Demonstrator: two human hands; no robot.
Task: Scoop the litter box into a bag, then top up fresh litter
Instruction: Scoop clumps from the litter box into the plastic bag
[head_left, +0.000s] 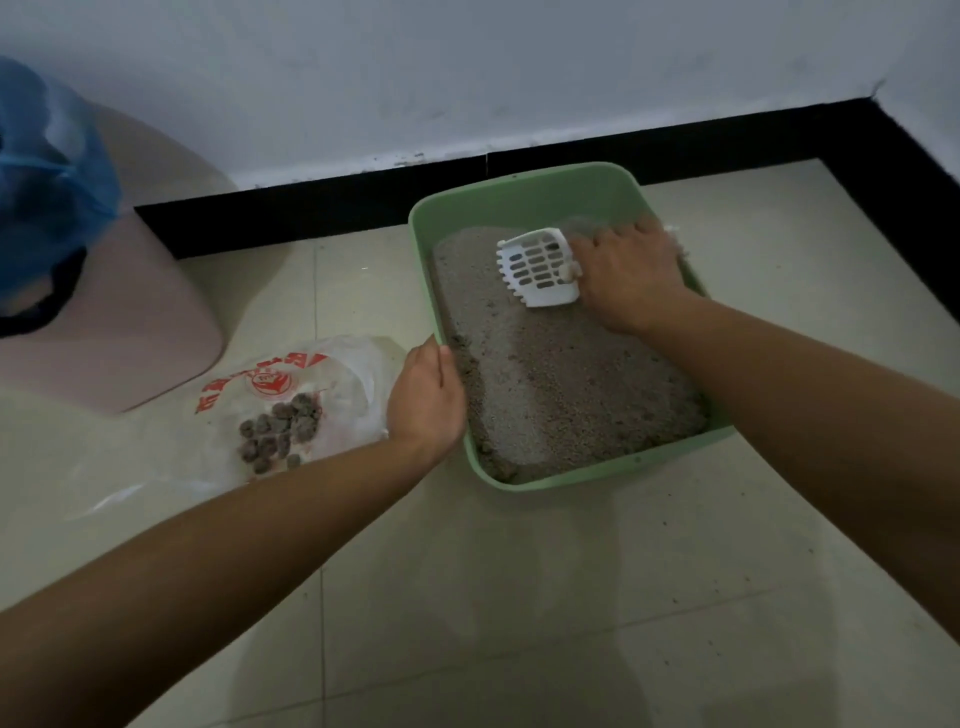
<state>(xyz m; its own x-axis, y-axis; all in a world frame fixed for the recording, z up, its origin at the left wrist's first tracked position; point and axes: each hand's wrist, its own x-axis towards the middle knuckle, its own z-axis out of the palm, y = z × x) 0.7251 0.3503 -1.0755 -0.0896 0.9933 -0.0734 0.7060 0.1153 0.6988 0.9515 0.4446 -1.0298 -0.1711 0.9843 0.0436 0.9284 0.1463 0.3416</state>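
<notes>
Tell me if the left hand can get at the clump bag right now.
Probably yes: the left hand grips the litter box rim right beside the plastic bag, with nothing between them.

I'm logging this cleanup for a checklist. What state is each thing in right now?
Litter box, on the floor, steadied at its left rim.
Litter, grey, covers the box bottom.
Scoop, held inside the box at the far end.
Plastic bag, lying on the floor left of the box, holding dark clumps.
Left hand, grips the box rim.
Right hand, grips the scoop.
</notes>
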